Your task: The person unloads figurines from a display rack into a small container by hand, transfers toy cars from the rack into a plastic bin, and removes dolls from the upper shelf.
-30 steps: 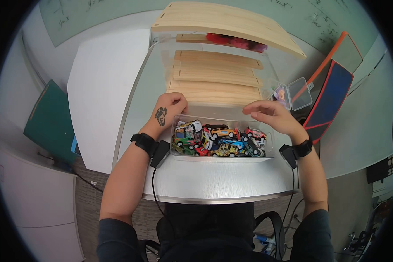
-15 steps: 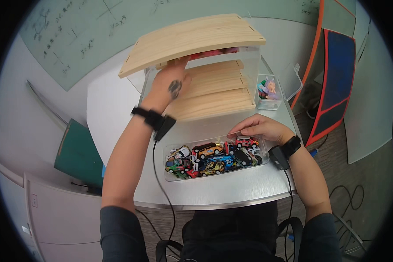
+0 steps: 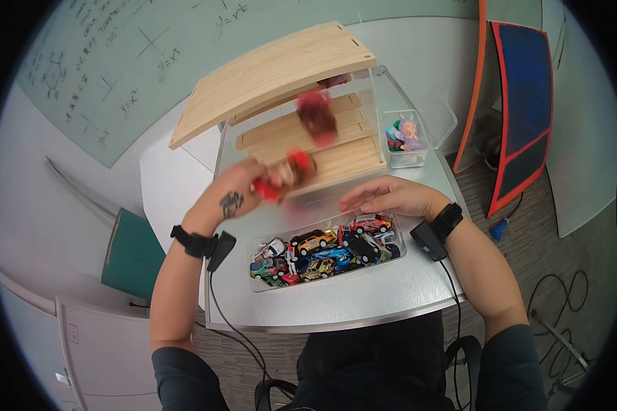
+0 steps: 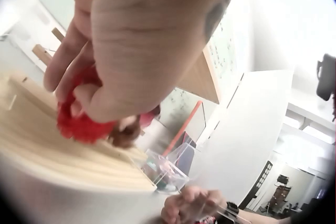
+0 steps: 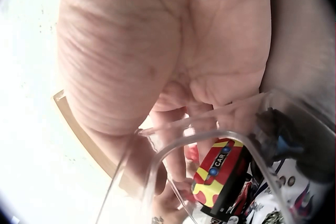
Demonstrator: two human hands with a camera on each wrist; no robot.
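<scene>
My left hand [image 3: 232, 194] grips a blurred red and brown figure [image 3: 291, 171] in front of the wooden shelves; in the left wrist view its fingers curl round the fuzzy red part [image 4: 86, 127]. Another blurred red and brown object [image 3: 317, 118] shows above it, under the slanted wooden top [image 3: 274, 72]; whether anything supports it, I cannot tell. Relaxed fingers of my right hand [image 3: 397, 195] are at the far right rim of a clear box [image 3: 253, 284] full of toy cars [image 3: 319, 267]. Whether they touch the rim is unclear.
A small clear container [image 3: 408, 161] with little figures stands right of the shelf unit, its lid open. Black cables run down from both wrists. A blue panel with a red edge [image 3: 521, 109] stands at the right, a green board [image 3: 134, 250] at the left.
My left hand went up under the wooden top, then came back down and nearer with the red figure. My right hand has stayed by the box rim. The head view has shifted.
</scene>
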